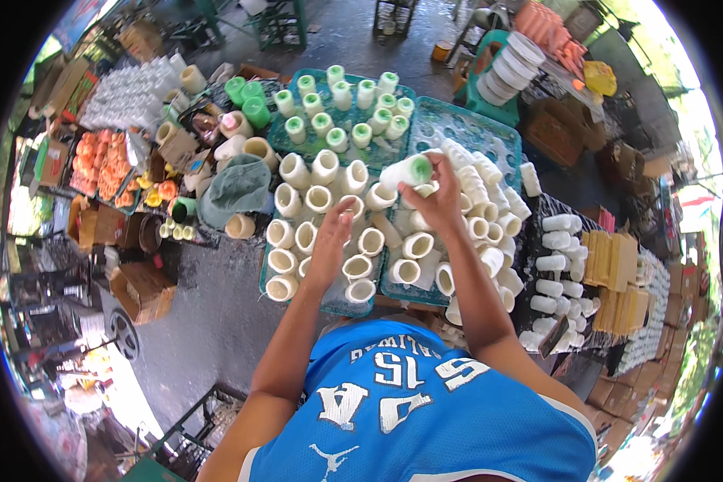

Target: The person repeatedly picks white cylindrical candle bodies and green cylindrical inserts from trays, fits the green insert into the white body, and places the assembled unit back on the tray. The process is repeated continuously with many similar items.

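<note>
My right hand (439, 195) grips a white cylinder with a green end (406, 171) and holds it tilted above the table. The fingers wrap the green end, which faces right. My left hand (330, 245) is over the hollow white cylinders (319, 199), its fingers stretched out with nothing seen in them. Those thick-walled cylinders stand in rows on a teal perforated tray (347, 306). Behind them, several upright white cylinders with green tops (341, 95) stand on another teal tray (277, 132). Whether my left fingertips touch a cylinder cannot be made out.
More white cylinders (490, 185) lie heaped to the right of my right hand. A grey-green cloth hat (237, 191) and bright green cylinders (255, 111) are at the left. Farther right are stacked yellowish slabs (610, 261). A cardboard box (142, 291) sits on the floor at left.
</note>
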`<state>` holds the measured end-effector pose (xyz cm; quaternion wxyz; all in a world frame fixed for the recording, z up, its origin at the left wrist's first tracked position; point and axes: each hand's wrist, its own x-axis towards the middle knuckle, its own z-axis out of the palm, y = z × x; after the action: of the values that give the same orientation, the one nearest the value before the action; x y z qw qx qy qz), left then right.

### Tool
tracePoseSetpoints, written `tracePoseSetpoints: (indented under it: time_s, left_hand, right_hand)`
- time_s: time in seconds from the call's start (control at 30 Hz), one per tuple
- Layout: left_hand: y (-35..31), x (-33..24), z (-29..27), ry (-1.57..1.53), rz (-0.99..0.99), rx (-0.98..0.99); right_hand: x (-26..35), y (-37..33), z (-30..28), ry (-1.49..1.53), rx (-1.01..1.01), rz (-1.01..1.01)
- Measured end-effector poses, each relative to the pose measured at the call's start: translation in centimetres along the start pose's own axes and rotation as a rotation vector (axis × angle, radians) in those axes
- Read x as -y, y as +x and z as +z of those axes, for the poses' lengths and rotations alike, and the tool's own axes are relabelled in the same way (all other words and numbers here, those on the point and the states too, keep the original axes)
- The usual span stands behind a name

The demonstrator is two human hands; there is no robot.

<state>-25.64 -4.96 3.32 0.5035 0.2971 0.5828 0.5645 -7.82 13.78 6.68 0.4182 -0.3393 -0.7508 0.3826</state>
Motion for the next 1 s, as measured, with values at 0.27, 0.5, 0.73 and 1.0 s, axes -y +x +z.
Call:
tracePoseSetpoints:
  time_s: [0.27, 0.5, 0.73, 1.0]
  left_hand:
    - [1.4, -4.6, 13.7, -0.635, -0.058, 0.427]
    - [-0.5, -1.8, 20.6, -0.209, 0.413, 0.335]
    - [-1.5, -2.0, 23.5, -0.234, 0.376, 0.401]
    - [-2.1, -3.4, 23.6, -0.309, 0.038, 0.409]
  right_hand:
    - [6.6, -7.3, -6.6, 0.013, 0.04, 0.033]
    - [6.8, -11.1, -7.6, 0.496, -0.185, 0.429]
    - [6.9, -11.9, -11.4, 0.419, -0.187, 0.271]
    - [6.4, -12.2, -11.6, 0.329, -0.228, 0.26]
